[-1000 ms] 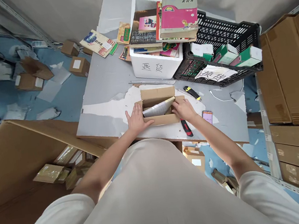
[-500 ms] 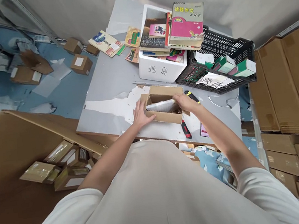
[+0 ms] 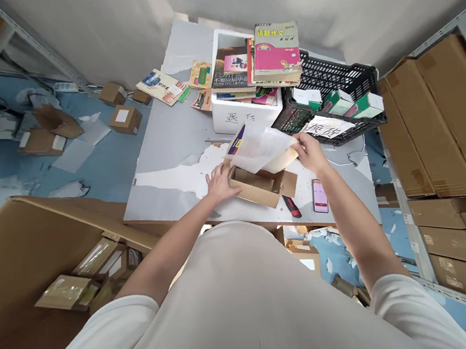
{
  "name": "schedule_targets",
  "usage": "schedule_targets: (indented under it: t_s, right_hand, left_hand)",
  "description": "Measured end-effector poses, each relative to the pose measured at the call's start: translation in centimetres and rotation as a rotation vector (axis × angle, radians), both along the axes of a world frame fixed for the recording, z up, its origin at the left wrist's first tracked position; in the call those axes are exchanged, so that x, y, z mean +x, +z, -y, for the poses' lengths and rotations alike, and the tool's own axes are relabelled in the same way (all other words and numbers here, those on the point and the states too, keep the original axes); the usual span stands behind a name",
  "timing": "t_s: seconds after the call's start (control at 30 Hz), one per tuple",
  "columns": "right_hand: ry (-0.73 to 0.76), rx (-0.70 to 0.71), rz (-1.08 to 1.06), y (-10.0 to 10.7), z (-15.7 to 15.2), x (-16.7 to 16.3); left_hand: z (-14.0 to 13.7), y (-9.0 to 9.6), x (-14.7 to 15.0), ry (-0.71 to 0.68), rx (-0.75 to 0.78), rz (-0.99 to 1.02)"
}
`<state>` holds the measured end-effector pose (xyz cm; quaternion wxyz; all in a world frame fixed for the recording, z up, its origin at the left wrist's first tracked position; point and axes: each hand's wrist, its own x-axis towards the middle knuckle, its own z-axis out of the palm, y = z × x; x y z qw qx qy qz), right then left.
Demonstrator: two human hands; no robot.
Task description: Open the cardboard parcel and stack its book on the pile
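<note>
A small open cardboard box [image 3: 265, 186] sits on the grey table [image 3: 177, 136] in front of me. My left hand [image 3: 220, 182] presses against the box's left side. My right hand [image 3: 309, 152] grips a thin book wrapped in clear plastic [image 3: 260, 147] and holds it tilted just above the box. The box's inside looks brown; what else lies in it is hidden.
Behind the box stand a white foam bin [image 3: 239, 118] stacked with books and a black crate [image 3: 336, 99] holding small boxes. A phone [image 3: 319, 195] and a red utility knife [image 3: 291, 206] lie right of the box. Cardboard cartons [image 3: 430, 122] fill shelves at right, a large carton [image 3: 34, 250] at left.
My right hand has lifted the wrapped book up out of the box. My left hand has stayed on the box's left side. The view has shifted slightly.
</note>
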<state>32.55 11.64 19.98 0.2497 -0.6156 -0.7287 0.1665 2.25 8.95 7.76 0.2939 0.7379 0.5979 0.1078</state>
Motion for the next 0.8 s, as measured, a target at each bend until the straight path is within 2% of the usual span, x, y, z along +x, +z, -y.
schedule_targets:
  t_s: [0.13,0.2,0.27,0.33,0.4,0.47,0.53,0.6,0.63,0.7,0.73,0.8]
  right_hand:
    - [-0.080,-0.059,-0.119,3.5,-0.2,0.4]
    - [-0.091,-0.111,-0.227,4.9,-0.2,0.5]
    - [-0.073,-0.143,-0.310,6.2,-0.2,0.3]
    - [-0.031,-0.163,-0.321,7.6,-0.1,0.0]
    - [0.038,-0.173,-0.262,9.1,0.1,-0.6]
    - [0.119,-0.173,-0.157,10.6,0.1,-1.8]
    - [0.202,-0.174,-0.045,12.0,0.0,-3.4]
    - [0.291,-0.180,0.026,13.0,-0.4,-5.2]
    - [0.330,-0.184,0.036,13.3,-0.7,-6.0]
    - [0.354,-0.173,-0.025,13.2,-1.1,-7.1]
    - [0.325,-0.146,-0.106,12.9,-1.2,-7.4]
    - [0.202,-0.069,-0.341,11.6,-1.1,-7.2]
  left_hand:
    - [-0.5,1.9,1.2,0.016,-0.117,-0.011]
    - [-1.0,2.5,1.1,0.043,-0.137,0.080]
    - [-2.0,3.1,0.2,0.135,-0.119,0.314]
    - [-3.3,4.4,-1.4,0.280,-0.056,0.652]
    - [-4.7,6.9,-3.3,0.380,0.059,0.965]
    - [-5.8,10.7,-4.8,0.302,0.230,1.117]
    - [-6.4,15.2,-5.5,0.088,0.288,1.084]
    - [-6.5,19.1,-5.4,-0.107,0.223,0.913]
    - [-6.4,20.4,-5.1,-0.175,0.172,0.821]
    - [-6.2,21.6,-4.6,-0.264,0.082,0.650]
    - [-6.0,21.4,-4.5,-0.286,0.047,0.591]
    - [-5.7,20.0,-4.8,-0.277,-0.007,0.555]
